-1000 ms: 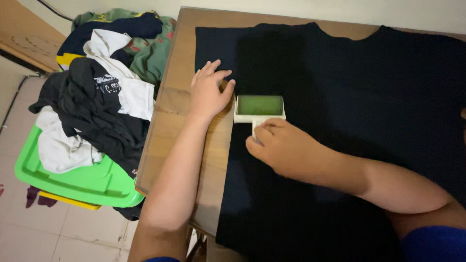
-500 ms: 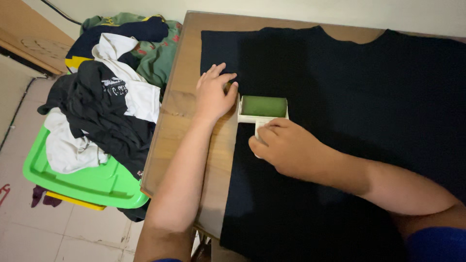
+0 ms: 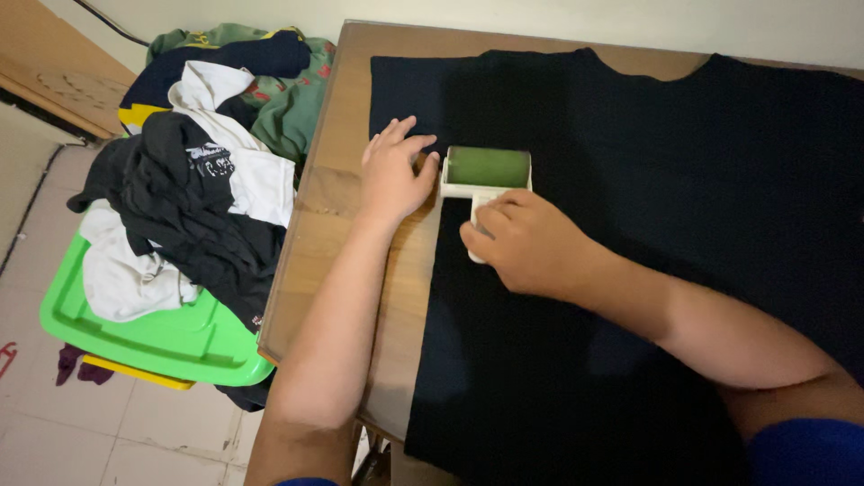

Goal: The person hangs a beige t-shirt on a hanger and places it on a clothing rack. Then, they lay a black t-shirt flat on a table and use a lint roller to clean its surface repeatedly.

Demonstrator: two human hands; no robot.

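On the wooden worktop (image 3: 346, 99) lies a black shirt (image 3: 684, 180); my right hand (image 3: 526, 241), its grip closed round the handle, presses the green lint roller (image 3: 487, 169) onto it near the left edge, while my left hand (image 3: 394, 173) lies flat and open, pinning the cloth so it cannot bunch.

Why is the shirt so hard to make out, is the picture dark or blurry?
Head view: focus is fairly sharp, but the black shirt swallows the dim light, so folds barely show; the roller, right hand and left hand are evenly lit, no glare.
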